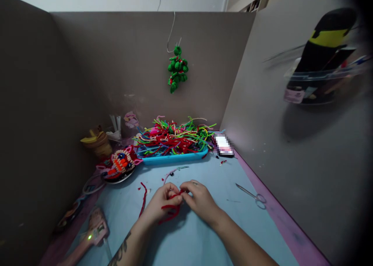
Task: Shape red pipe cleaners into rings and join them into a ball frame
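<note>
Both hands meet over the middle of the light blue work surface [204, 235]. Between the fingertips of my left hand [163, 200] is a red pipe cleaner [171, 207], its bent ends looping below the fingers. My right hand [201, 200] pinches the same red piece at its upper end with thumb and forefinger. The exact shape inside the fingers is hidden. Left of my left hand, a separate red pipe cleaner [144, 196] lies on the surface. Just beyond the hands lie a pale purple strand [169, 174] and a small black bead [171, 174].
At the back, a blue tray [175, 157] overflows with coloured pipe cleaners. Scissors [255, 196] and a phone [223, 145] lie right. A pink glue gun [97, 227] with a green light sits left, near a plate of pipe-cleaner figures [122, 163]. Grey panels [140, 64] enclose the desk.
</note>
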Available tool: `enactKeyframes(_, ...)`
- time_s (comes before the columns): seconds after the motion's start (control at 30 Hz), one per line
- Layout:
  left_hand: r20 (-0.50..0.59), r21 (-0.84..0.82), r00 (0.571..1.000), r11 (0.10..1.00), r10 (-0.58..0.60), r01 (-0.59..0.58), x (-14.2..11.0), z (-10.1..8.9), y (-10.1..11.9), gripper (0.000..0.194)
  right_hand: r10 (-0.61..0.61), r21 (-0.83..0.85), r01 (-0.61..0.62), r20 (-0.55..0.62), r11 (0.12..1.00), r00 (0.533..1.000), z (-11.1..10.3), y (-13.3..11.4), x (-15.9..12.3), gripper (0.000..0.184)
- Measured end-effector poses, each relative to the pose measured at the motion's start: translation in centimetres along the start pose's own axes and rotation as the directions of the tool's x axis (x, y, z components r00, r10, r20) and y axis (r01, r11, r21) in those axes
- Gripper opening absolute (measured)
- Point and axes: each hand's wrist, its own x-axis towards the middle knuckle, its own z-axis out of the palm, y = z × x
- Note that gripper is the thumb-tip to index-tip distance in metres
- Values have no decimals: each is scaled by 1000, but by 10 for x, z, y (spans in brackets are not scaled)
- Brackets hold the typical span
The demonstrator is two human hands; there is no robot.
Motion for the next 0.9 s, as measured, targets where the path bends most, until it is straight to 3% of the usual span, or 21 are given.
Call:
enactKeyframes(0.3,81,-93,994,992,-77,84,-2,-4,-2,35,-113,37,110,76,993,991,-11,0,4,17)
enactKeyframes(0.43,197,-137,975,981,-105,134,-5,-6,-2,34,-232,111,216,171,970,958,-21,-2,4,19)
enactKeyframes(0.53,283,-124,950,977,-135,176,-6,-4,-2,36,-271,224,220,232,950,934,-27,-2,5,17)
enactKeyframes(0.6,265,-129,958,981,-108,147,-7,-2,0,34,-196,260,144,188,955,962,-28,0,5,13)
enactKeyframes(0.67,194,-135,979,987,-58,85,-7,-1,3,33,-47,273,13,118,962,992,-25,1,5,22)
enactKeyframes(0.73,136,-123,990,992,-24,41,-6,-1,5,33,78,289,-96,75,952,994,-22,2,6,23)
enactKeyframes(0.8,137,-106,990,994,-16,31,-6,-3,4,33,125,323,-139,64,936,990,-17,2,6,12)
enactKeyframes(0.9,162,-109,987,993,-16,34,-5,-4,0,33,174,413,-187,67,892,982,-10,1,7,22)
